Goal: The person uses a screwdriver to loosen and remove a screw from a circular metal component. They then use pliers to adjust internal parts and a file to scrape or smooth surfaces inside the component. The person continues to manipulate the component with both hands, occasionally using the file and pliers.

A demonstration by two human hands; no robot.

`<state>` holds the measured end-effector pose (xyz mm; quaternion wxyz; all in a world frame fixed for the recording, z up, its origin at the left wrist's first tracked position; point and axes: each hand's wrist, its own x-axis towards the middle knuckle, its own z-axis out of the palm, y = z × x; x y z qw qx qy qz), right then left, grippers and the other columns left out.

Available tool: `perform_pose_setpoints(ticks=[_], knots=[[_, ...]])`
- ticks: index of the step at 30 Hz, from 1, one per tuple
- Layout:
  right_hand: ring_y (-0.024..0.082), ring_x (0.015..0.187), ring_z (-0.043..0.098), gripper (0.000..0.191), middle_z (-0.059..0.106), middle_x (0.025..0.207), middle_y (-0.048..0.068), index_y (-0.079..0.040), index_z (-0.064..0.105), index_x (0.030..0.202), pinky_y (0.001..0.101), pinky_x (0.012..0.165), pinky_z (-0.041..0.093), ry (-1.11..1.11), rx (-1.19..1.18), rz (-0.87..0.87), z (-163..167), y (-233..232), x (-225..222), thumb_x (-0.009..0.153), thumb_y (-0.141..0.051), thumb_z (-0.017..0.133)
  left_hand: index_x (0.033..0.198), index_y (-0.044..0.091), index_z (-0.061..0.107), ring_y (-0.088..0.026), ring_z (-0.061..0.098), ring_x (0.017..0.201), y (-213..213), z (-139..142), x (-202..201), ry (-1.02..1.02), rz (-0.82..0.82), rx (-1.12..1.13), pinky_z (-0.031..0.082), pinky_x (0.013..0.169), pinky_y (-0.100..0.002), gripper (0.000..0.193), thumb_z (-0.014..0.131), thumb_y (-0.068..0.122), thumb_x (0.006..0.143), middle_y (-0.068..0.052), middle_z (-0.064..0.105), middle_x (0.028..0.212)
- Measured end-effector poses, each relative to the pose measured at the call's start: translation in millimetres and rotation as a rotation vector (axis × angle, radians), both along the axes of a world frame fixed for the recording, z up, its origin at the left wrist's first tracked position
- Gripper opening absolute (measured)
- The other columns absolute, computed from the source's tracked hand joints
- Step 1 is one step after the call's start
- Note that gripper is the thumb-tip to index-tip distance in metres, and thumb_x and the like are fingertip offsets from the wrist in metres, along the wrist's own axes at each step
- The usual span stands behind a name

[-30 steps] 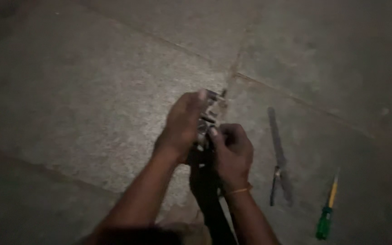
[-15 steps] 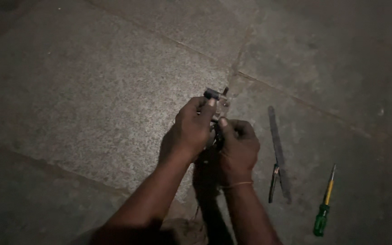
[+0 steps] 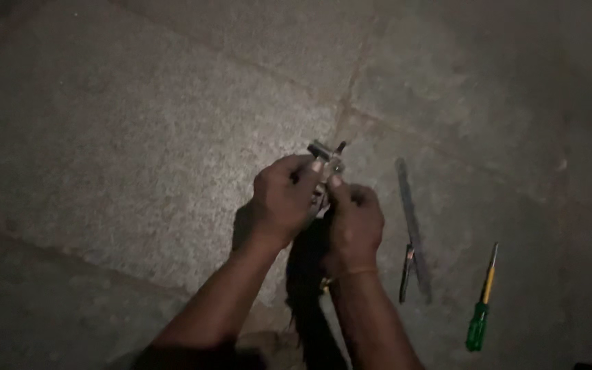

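Note:
Both of my hands hold one small metal part (image 3: 326, 159) above a stone floor. My left hand (image 3: 282, 200) wraps around its left side, with the thumb near the top. My right hand (image 3: 355, 223) pinches the part from the right with thumb and fingertips; a thin band sits on that wrist. Only the top end of the part shows, grey and shiny, and the rest is hidden inside my fingers. The light is dim.
On the floor right of my hands lie a long flat metal strip (image 3: 411, 219), a small dark tool (image 3: 405, 274) beside it, and a screwdriver (image 3: 481, 305) with a green and yellow handle. Grey stone slabs (image 3: 138, 137) with joints cover the floor.
My hands have stayed together on the metal part, with the fingers shifting slightly on it. The view has drifted a little; the tools on the floor have not moved.

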<state>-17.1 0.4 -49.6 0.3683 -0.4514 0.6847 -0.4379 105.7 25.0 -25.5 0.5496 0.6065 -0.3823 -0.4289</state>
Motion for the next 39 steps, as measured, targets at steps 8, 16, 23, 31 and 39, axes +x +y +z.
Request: perform_pose_setpoints(ticks=[8,16,23,31,39], knots=[[0.013,0.067,0.059,0.030,0.067,0.074,0.003,-0.002,0.070,0.086,0.0316,0.062,0.049,-0.034,-0.024,-0.038,6.3,-4.4,1.9,0.081,-0.027,0.085,0.110,0.003,0.074,-0.013,0.072,0.072,5.5,-11.1,-3.1,-0.088,0.010,-0.090,0.057,0.065,-0.032,0.033,0.066,0.032,0.095,-0.010,0.077,0.088],[0.014,0.070,0.062,0.022,0.069,0.084,0.005,-0.001,0.070,0.098,0.0313,0.064,0.051,-0.389,0.089,-0.114,10.9,-23.3,-8.3,0.087,-0.018,0.078,0.110,0.005,0.076,-0.011,0.070,0.077,4.6,-23.1,0.8,-0.080,-0.059,-0.058,0.056,0.070,-0.029,0.030,0.067,0.030,0.097,-0.005,0.077,0.091],[0.018,0.064,0.061,0.022,0.066,0.079,0.009,-0.004,0.065,0.102,0.0340,0.058,0.050,-0.315,0.167,-0.073,-16.7,11.6,-50.2,0.087,-0.016,0.076,0.114,0.003,0.075,-0.011,0.068,0.076,0.2,-21.4,5.6,0.049,-0.038,-0.125,0.056,0.067,-0.029,0.030,0.062,0.026,0.099,-0.006,0.075,0.089],[0.016,0.073,0.067,0.024,0.074,0.091,0.007,0.001,0.069,0.109,0.0294,0.062,0.053,-0.481,0.157,0.020,-23.6,19.3,-49.0,0.088,-0.011,0.071,0.121,0.008,0.069,-0.015,0.069,0.066,9.6,2.9,12.8,-0.068,-0.065,0.105,0.055,0.059,-0.034,0.034,0.054,0.028,0.099,-0.007,0.072,0.080],[0.013,0.077,0.066,0.025,0.073,0.095,0.008,0.000,0.068,0.110,0.0265,0.065,0.052,-0.252,-0.049,0.108,-5.0,4.3,-35.9,0.092,-0.016,0.074,0.097,0.007,0.066,-0.027,0.071,0.067,17.0,5.2,8.1,-0.269,-0.040,0.093,0.052,0.063,-0.043,0.035,0.049,0.038,0.102,-0.012,0.070,0.074]])
